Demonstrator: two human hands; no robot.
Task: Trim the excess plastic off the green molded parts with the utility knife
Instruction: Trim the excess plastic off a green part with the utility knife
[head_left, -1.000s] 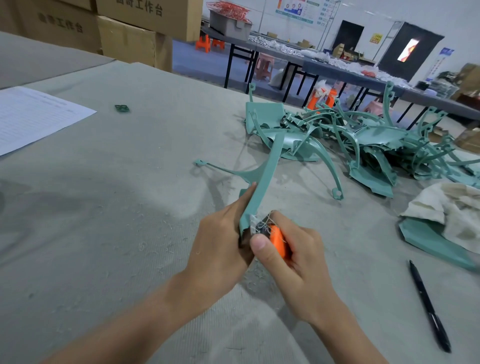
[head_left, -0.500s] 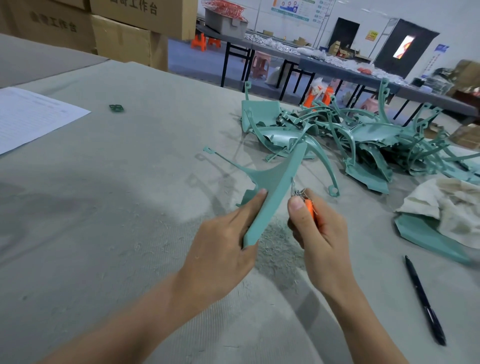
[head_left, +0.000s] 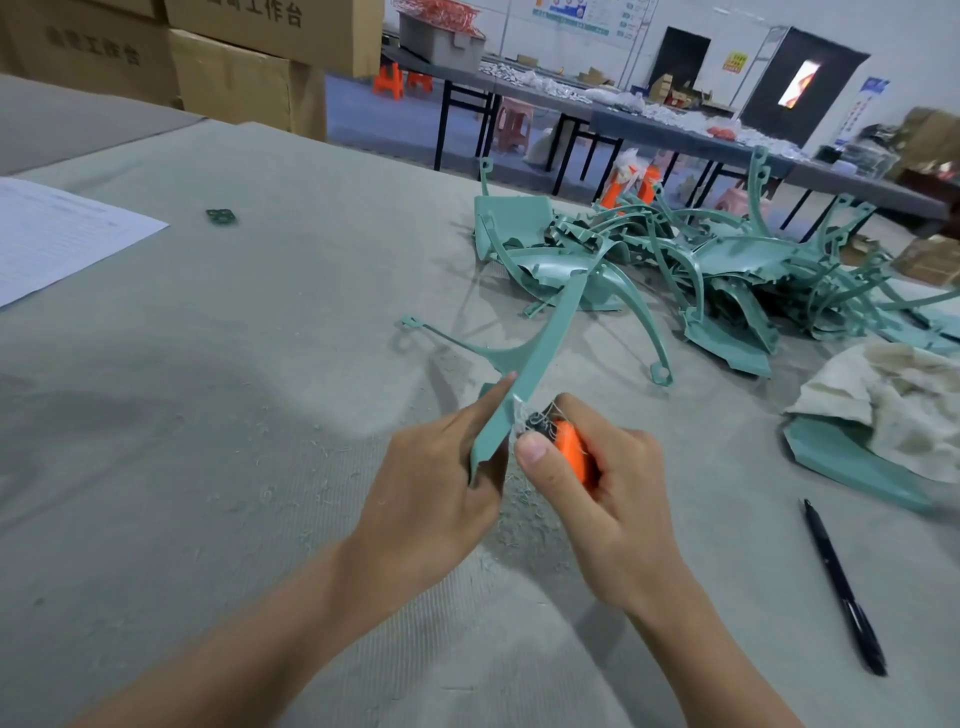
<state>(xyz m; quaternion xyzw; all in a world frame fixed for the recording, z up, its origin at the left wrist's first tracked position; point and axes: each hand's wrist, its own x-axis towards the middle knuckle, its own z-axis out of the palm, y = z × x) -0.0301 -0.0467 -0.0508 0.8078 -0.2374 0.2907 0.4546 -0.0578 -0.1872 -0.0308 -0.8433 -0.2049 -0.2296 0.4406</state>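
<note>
A part is gripped near its lower end by the left hand and held tilted above the tabletop, its thin arms reaching up and to the left. Just to its right an orange knife is clasped in the right hand, the fingers wrapped round the handle and the thumb stretched towards the part's edge. The blade itself cannot be made out; pale curls of plastic are seen where knife and part meet. The trimming of this part's edge is judged to be under way. A steady stroke along the edge is called for next, with the blade led away from the left fingers, which lie close beside the cut, and the part held firm so that it is not flexed

Round about, a sheet is seen at the far left of the tabletop, with a small green scrap to its right. Shavings are strewn beneath the hands. Further right a tangled pile of parts is heaped, well apart from the hands. A cloth is laid over a flat green piece, and a pen lies near the right edge. Nothing is seen in the path of the knife
</note>
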